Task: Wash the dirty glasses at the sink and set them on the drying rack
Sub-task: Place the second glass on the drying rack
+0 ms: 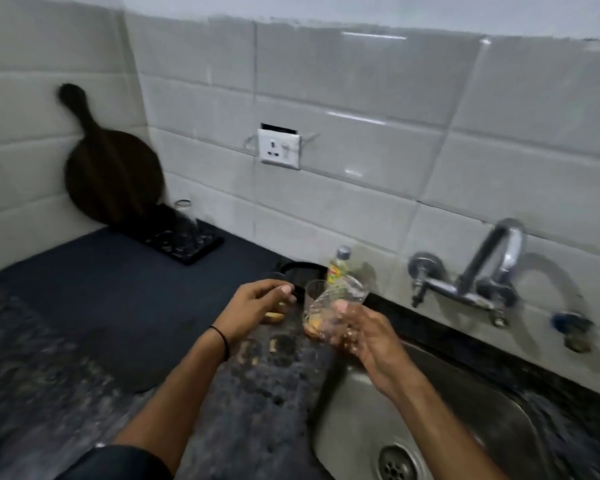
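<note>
My right hand (pixel 357 336) grips a clear glass (pixel 343 296), tilted, above the left edge of the steel sink (pixel 361 403). Just left of it a dirty glass (pixel 312 306) with yellow residue at its bottom stands on the counter. My left hand (pixel 253 304) has its fingers curled over something with a yellowish base (pixel 274 317); blur hides whether it holds it. Far back on the left, a black drying rack (pixel 187 245) carries an upturned glass (pixel 184 216).
A chrome wall tap (pixel 482 275) hangs over the sink. A small yellow-labelled bottle (pixel 338 268) and a black-rimmed container (pixel 302 268) stand by the wall. A round dark board (pixel 111 171) leans in the corner. A wall socket (pixel 279 148) sits above the dark speckled counter (pixel 101 306).
</note>
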A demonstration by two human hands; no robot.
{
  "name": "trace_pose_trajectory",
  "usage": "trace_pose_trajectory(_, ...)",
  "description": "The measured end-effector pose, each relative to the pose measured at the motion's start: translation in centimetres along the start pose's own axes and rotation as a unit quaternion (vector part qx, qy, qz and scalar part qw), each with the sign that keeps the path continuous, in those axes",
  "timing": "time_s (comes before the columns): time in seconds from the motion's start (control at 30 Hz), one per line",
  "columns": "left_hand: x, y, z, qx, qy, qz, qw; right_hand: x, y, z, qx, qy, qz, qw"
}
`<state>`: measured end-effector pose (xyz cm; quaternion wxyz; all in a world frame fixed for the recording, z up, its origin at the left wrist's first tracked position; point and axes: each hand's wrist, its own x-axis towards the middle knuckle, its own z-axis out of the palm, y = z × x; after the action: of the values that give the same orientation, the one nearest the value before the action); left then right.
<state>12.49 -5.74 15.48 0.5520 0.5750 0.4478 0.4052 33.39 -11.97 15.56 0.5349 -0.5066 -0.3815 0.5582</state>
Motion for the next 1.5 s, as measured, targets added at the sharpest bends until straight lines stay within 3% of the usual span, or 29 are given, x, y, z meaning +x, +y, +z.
trace_pose_trajectory(0.17, 3.0, -0.8, -9.9, -0.028, 0.142, -0.027, 0.989, 6.8, -1.7, 7.9, 0.1, -0.05, 0.064, 0.992)
trace_pose_trajectory(0.3, 6.5, -2.6, -17.6, -0.034, 0.231, -0.058, 0.971, 13.4, -2.7, 15.1, 0.089, -0.083, 0.096, 0.988)
trace_pose_trajectory(0.5, 13.1, -6.3, -27.6, 0.006, 0.283, -0.099, 0.954, 23.9, -1.2, 25.3, 0.069, -0.086, 0.113, 0.988)
trace_pose_trajectory(0.8, 20.1, -12.0, -36.5, 0.161, 0.299, -0.113, 0.934, 35.8, 4.4, 36.1, 0.005, -0.023, 0.074, 0.997)
trace_pose_trajectory(0.97, 23.2, -14.7, -38.8, 0.309, 0.248, -0.095, 0.913, 40.2, 7.1, 39.4, -0.097, 0.046, 0.011, 0.994)
trace_pose_trajectory(1.07, 24.4, -16.2, -39.0, 0.397, 0.196, -0.129, 0.887, 41.6, 8.6, 40.1, -0.198, 0.053, -0.049, 0.978)
trace_pose_trajectory(1.17, 24.8, -17.7, -38.4, 0.418, 0.18, -0.155, 0.877, 42.4, 10.1, 40.0, -0.246, 0.04, -0.078, 0.965)
trace_pose_trajectory(1.5, 24.8, -19.2, -37.8, 0.425, 0.21, -0.126, 0.871, 43.6, 13.3, 40.2, -0.345, 0.031, -0.107, 0.932)
